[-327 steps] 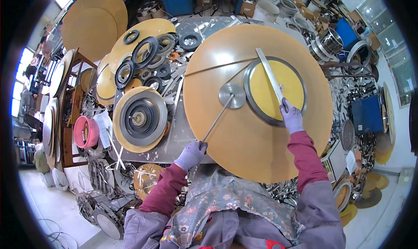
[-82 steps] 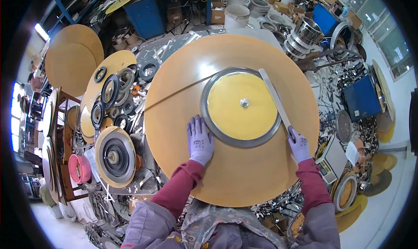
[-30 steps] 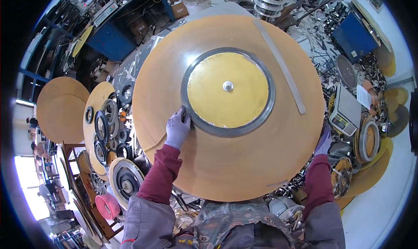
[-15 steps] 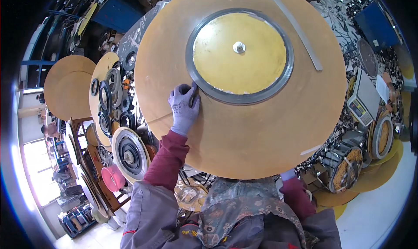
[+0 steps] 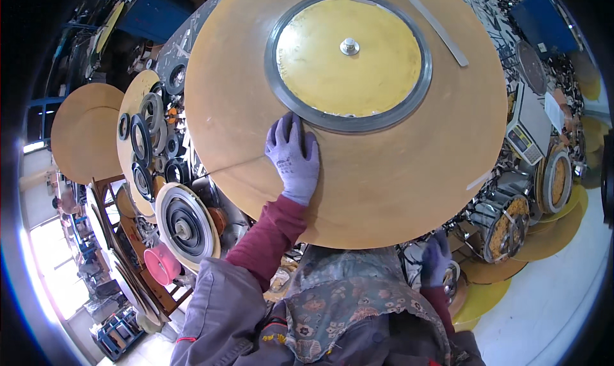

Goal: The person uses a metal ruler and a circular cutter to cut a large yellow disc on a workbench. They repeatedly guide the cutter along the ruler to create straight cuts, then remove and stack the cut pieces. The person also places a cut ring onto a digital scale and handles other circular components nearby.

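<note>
My left hand (image 5: pixel 294 164) lies, fingers apart, on the tan disc (image 5: pixel 396 187) beside the grey ring (image 5: pixel 361 125), perhaps to steady it; my right hand (image 5: pixel 436 258) I can't tell.

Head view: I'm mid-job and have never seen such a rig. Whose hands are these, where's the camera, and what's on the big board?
There is no machine arm here: these are one person's own gloved hands, seen by a wide fisheye camera worn on the head and looking down, so straight edges bend.

The large round tan board carries a flat dark-grey ring around a round yellow disc with a silvery metal knob. A long, flat silvery-grey strip lies to the upper right.

The left hand, in a lilac glove, is spread on the board, fingertips beside the ring's edge. The right hand is beyond the board's near edge; I can't tell whether it holds anything.
</note>
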Demonstrator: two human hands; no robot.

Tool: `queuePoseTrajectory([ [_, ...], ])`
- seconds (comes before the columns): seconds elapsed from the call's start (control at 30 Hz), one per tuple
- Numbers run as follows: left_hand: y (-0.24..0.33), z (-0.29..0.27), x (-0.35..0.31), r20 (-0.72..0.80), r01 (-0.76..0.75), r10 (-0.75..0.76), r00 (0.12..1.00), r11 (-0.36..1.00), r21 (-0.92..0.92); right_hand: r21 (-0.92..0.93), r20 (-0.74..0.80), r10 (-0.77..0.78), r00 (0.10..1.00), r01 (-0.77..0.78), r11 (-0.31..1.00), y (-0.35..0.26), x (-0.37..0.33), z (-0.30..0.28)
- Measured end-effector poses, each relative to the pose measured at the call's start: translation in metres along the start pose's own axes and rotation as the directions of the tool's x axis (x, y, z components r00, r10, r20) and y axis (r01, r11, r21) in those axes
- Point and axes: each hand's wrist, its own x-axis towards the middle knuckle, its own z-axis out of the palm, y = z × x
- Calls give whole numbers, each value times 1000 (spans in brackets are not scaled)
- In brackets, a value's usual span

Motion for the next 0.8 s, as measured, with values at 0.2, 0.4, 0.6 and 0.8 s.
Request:
queuePoseTrajectory([
  [0.2, -12, -17, -2, 156, -59, 82, 984, 988, -144, 376, -72, 262, 962, -217, 901, -68, -55, -23],
  [0.4, -17, -20, 5, 184, -133, 159, 970, 980, -147, -122, 405, 479, 779, -473, 873, -136, -40, 111],
  [0.6, -9, -17, -2, 224, -121, 145, 964, 986, -117, 81, 411, 531, 741, -610, 789, -120, -34, 153],
  [0.8, -11, -17, -1, 234, -125, 142, 962, 988, -86, 51, 360, 571, 738, -627, 778, -138, -33, 164],
])
